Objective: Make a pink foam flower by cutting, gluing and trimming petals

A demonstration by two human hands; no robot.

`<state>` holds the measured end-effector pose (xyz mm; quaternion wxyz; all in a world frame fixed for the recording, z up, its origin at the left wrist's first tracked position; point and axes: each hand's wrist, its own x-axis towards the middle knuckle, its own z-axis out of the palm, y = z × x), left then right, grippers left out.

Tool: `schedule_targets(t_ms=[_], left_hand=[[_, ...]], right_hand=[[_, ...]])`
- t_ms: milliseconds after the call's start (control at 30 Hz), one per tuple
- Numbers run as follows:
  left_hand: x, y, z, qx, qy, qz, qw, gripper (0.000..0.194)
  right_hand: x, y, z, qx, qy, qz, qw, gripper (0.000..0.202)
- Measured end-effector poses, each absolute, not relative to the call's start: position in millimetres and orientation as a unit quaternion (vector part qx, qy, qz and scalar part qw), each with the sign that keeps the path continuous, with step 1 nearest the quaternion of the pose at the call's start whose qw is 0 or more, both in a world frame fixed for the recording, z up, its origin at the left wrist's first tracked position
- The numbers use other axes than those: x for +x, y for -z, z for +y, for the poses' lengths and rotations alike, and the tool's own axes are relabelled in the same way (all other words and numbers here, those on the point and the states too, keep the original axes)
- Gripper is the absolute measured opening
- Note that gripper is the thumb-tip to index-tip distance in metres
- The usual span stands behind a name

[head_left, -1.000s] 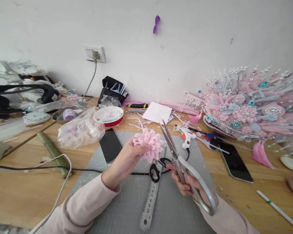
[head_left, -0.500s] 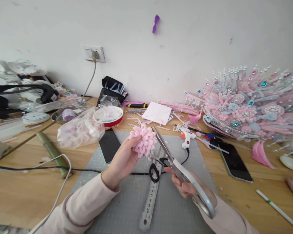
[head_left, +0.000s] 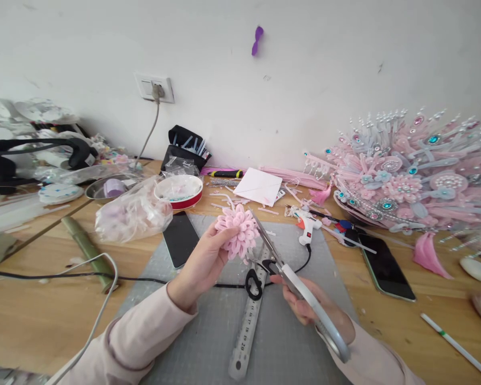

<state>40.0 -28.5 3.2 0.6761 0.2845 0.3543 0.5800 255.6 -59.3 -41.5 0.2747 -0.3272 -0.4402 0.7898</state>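
Note:
Between the thumb and fingers of my left hand [head_left: 202,259] is a pink fuzzy flower [head_left: 240,235] with many looped petals, held above the grey cutting mat [head_left: 192,331]. My right hand [head_left: 304,302] is closed around the handles of large scissors [head_left: 291,272] with grey-white grips. Their blades point up and left, the tips at the flower's right edge; whether they touch a petal I cannot tell. Below lie a steel ruler [head_left: 246,326] and smaller black-handled scissors [head_left: 254,285] on the mat, partly hidden by the large blades.
A white glue gun [head_left: 305,233] with a black cord lies right of the mat's far part. Phones lie at left [head_left: 180,240] and right [head_left: 387,267]. A red-rimmed bowl [head_left: 184,203] stands behind. A big beaded pink headdress [head_left: 401,182] fills the right back.
The flower has turned slightly and shifted a little to the right in my left hand. The large scissors' blades have come closer together near its edge.

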Motion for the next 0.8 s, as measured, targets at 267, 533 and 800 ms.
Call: schedule_targets(t_ms=[267,533,800], left_hand=[[40.3,-6.3,-27.5,0.286,-0.615,0.401,0.616,0.031],[39.0,-4.0,-26.3,0.280,-0.619,0.401,0.614,0.024],[38.0,-2.4,-25.2,0.275,-0.630,0.398,0.608,0.022]], right_hand=[[257.0,45.6,-59.7,-0.325,-0.777,-0.465,0.273,0.063],[263.0,61.2,-56.0,-0.326,-0.788,-0.420,0.311,0.052],[261.8,47.2,-61.8,-0.305,-0.808,-0.412,0.292,0.047]])
